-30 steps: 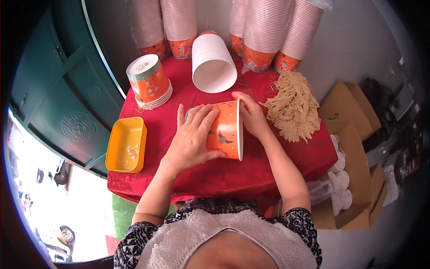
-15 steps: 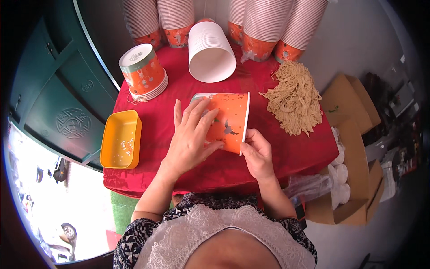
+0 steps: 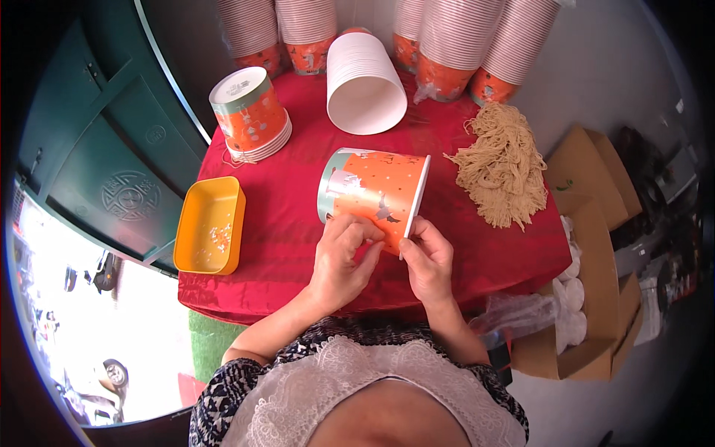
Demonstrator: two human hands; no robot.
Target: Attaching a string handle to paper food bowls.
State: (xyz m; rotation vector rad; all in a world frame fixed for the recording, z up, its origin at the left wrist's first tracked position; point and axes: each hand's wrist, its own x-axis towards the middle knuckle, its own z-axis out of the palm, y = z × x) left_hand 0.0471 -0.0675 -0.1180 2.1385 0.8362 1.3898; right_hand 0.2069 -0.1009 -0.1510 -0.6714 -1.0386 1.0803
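Note:
An orange and green paper bucket (image 3: 376,186) with dark printed figures lies on its side in front of me, its white rim to the right. My right hand (image 3: 430,261) is closed on that rim, thumb and fingers pinching its near edge. Against the bucket's near side is my left hand (image 3: 345,261), its thumb and fingertips drawn together in a pinch. Whatever sits between those fingertips, if anything, is too small to make out. To the right lies a bundle of tan string (image 3: 503,167).
A yellow tub (image 3: 240,231) holding small white bits stands at the left of the red-covered table (image 3: 290,201). Behind are upturned nested buckets (image 3: 249,123), a white stack (image 3: 365,82) lying down and tall wrapped stacks (image 3: 454,45). An open cardboard box (image 3: 596,298) is at the right.
My left hand has come off the bucket's upper side, moved nearer to me and closed into a pinch at its near side. The right hand keeps its hold on the rim. The view shifted slightly.

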